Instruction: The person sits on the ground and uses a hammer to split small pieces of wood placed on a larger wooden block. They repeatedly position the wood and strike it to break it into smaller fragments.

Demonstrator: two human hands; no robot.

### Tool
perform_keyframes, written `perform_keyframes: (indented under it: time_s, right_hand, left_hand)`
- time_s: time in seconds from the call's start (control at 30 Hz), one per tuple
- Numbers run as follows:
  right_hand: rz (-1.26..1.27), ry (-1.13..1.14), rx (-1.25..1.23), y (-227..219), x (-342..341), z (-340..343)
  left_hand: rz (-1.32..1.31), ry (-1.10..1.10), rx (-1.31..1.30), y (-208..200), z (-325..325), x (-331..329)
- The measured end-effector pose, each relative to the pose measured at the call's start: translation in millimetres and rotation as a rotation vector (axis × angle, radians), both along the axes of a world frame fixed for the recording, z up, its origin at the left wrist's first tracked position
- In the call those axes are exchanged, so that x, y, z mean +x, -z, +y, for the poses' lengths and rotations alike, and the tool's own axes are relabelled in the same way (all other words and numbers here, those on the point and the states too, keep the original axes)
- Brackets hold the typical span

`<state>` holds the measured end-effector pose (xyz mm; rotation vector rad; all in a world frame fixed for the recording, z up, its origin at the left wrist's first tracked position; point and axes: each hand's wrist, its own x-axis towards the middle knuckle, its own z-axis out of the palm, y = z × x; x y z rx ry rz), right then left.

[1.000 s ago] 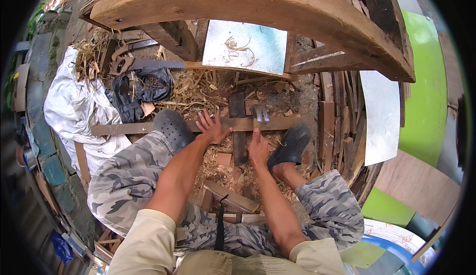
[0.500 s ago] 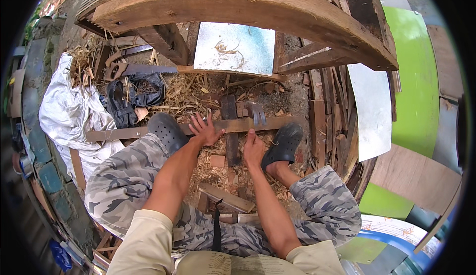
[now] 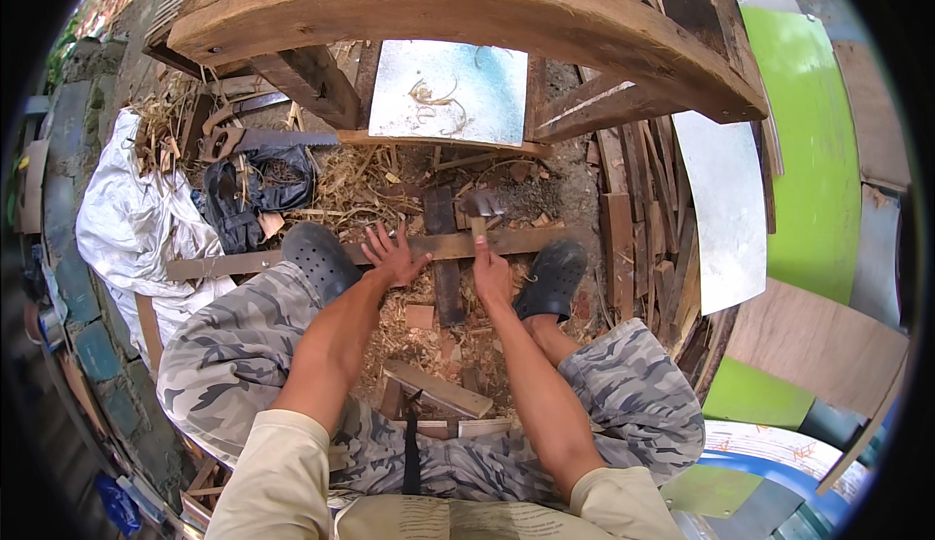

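A long narrow wooden plank (image 3: 229, 264) lies crosswise on the ground in front of me. It passes over a shorter dark wood piece (image 3: 447, 297). With fingers spread, my left hand (image 3: 396, 258) rests against the plank just left of that crossing. My right hand (image 3: 492, 272) is closed round the wooden handle of a claw hammer (image 3: 478, 227), its thumb along the handle. The metal head is slightly blurred above the plank's far edge; whether it touches the wood I cannot tell. My dark clogs (image 3: 319, 260) are at the plank, one on either side of my hands.
A wooden frame (image 3: 458, 0) with a curved beam stands close ahead. A handsaw (image 3: 278, 138), a black plastic bag (image 3: 258, 194) and a white sack (image 3: 136, 209) lie at the left. Stacked wood strips (image 3: 653, 219) and a green panel (image 3: 813, 170) are at the right. Shavings cover the ground.
My right hand and the hammer have moved slightly up and left, and the hammer's head has turned. My left hand stays on the plank, its fingers slightly shifted. The whole view has shifted a little.
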<state>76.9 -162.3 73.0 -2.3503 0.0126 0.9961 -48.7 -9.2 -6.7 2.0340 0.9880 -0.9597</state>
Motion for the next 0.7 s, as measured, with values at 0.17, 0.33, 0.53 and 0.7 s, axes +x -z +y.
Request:
perform_keyframes:
  time_s: [0.17,0.33,0.53,0.7]
  right_hand:
    - [0.056,-0.051,-0.019,-9.5,-11.8,-13.6]
    - [0.375,0.347,0.032,-45.6,-15.4,-26.6]
    - [0.323,0.297,-0.014,-70.3,-15.9,-48.1]
    - [0.424,0.075,-0.041,-99.8,-35.1,-91.4]
  left_hand:
    - [0.016,-0.008,0.029,-2.2,7.8,6.1]
    - [0.003,-0.021,0.003,-8.6,7.8,-0.8]
    - [0.000,0.020,0.014,-1.9,1.8,-4.4]
    - [-0.034,-0.006,0.027,-16.6,-2.2,7.7]
